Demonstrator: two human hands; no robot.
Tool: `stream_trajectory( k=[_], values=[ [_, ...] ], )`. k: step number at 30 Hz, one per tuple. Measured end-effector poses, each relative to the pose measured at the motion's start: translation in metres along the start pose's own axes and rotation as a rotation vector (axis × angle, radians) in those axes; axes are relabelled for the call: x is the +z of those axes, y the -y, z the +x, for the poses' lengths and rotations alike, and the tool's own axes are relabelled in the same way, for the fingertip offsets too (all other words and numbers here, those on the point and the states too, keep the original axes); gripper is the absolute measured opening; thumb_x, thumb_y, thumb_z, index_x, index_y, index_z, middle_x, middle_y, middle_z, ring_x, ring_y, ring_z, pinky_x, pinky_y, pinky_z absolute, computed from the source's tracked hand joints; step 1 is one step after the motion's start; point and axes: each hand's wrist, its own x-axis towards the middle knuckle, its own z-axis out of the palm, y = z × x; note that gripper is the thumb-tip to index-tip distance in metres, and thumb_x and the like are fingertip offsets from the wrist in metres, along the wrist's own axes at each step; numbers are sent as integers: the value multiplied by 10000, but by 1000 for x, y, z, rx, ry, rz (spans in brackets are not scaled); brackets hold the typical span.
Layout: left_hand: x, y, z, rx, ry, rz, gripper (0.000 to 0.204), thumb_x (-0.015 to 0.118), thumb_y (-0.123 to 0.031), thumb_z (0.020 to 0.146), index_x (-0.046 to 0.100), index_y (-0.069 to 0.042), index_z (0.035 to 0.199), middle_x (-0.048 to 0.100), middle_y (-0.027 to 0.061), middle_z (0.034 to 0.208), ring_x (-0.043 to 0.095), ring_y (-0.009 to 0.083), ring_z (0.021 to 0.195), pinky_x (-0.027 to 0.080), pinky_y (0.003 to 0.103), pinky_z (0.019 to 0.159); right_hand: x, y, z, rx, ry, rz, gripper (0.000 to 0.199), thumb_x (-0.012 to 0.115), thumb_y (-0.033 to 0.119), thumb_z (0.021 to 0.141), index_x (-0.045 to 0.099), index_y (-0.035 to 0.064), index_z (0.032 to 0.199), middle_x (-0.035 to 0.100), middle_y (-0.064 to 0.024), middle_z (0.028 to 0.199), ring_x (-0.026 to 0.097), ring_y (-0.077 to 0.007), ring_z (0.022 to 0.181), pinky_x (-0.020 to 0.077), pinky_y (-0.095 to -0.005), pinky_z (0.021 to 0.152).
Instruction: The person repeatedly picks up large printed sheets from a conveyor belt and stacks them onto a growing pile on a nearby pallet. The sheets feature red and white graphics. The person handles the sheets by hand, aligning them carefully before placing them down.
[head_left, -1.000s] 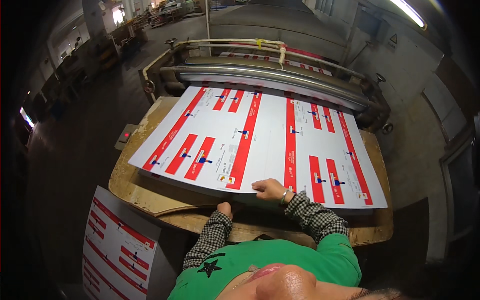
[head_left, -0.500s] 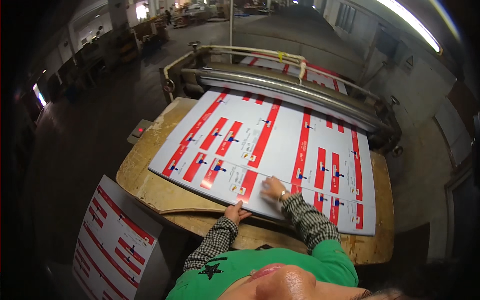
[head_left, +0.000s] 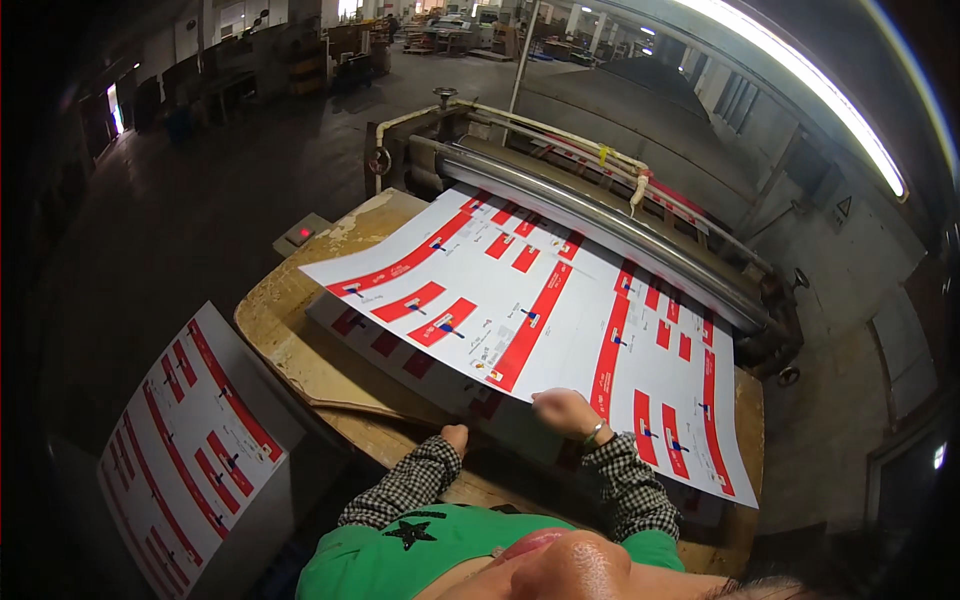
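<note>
A large white printed sheet [head_left: 575,320] with red bars reaches toward me from under the metal roller [head_left: 600,225]. Its near edge is raised and bowed. At the middle of that edge my right hand [head_left: 567,412] is closed on the sheet, its fingertips smeared by motion. Lower down, more printed sheets [head_left: 425,375] lie in its shadow on the worn wooden table [head_left: 275,310]. My left hand [head_left: 455,437] is by the near edge of those lower sheets, below the raised one. Its fingers are mostly hidden.
A pile of similar printed sheets [head_left: 190,450] stands left of the table. The roller machine has a pipe frame [head_left: 560,130] and handwheels at its ends. A small box with a red light [head_left: 302,233] sits at the table's left edge. A wall [head_left: 850,270] rises on the right.
The upper sheet's near edge has come up off the lower sheets, with my right hand at it. My left hand has moved slightly left and down. The view has shifted.
</note>
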Motion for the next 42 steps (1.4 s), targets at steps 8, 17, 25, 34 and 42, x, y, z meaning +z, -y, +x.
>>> stream_trajectory(
  k=[8, 17, 25, 34, 42],
  values=[
    [23, -22, -36, 46, -9, -38, 187, 465, -77, 787, 509, 84, 873, 549, 176, 791, 567, 239, 647, 467, 358, 517, 64, -47, -22, 94, 45, 127, 281, 592, 165, 754, 612, -10, 972, 607, -149, 1064, 623, -214, 893, 486, -286, 776],
    [18, -20, -34, 121, 360, -310, 394, 532, -177, 869, 371, 111, 1086, 488, 199, 1013, 567, 341, 899, 538, 468, 741, 52, -93, 42, 127, -141, -229, 262, 586, 258, 723, 632, 51, 878, 636, -151, 838, 609, -297, 771, 478, -339, 704],
    [10, -11, -22, 136, 360, -174, 297, 564, -90, 821, 476, -3, 1092, 575, 93, 948, 593, 215, 821, 535, 382, 699, 87, -32, -10, -87, 67, -689, 792, 749, 482, 543, 471, 20, 1123, 367, -296, 1234, 362, -460, 1133, 374, -447, 919],
    [7, -19, -28, 60, 143, -71, 275, 514, -95, 800, 499, 84, 1009, 597, 173, 900, 604, 252, 807, 510, 328, 662, 14, -19, 8, -25, -16, -93, 251, 542, 174, 713, 635, 46, 908, 632, -146, 800, 613, -273, 666, 486, -308, 631],
    [11, -5, 1, 73, 157, -144, 233, 373, -48, 808, 449, 96, 975, 516, 222, 1010, 571, 333, 905, 501, 464, 771, 58, -38, -10, -25, 21, -102, 256, 557, 160, 715, 624, 28, 924, 612, -132, 1025, 614, -290, 811, 495, -332, 727]
  ],
)
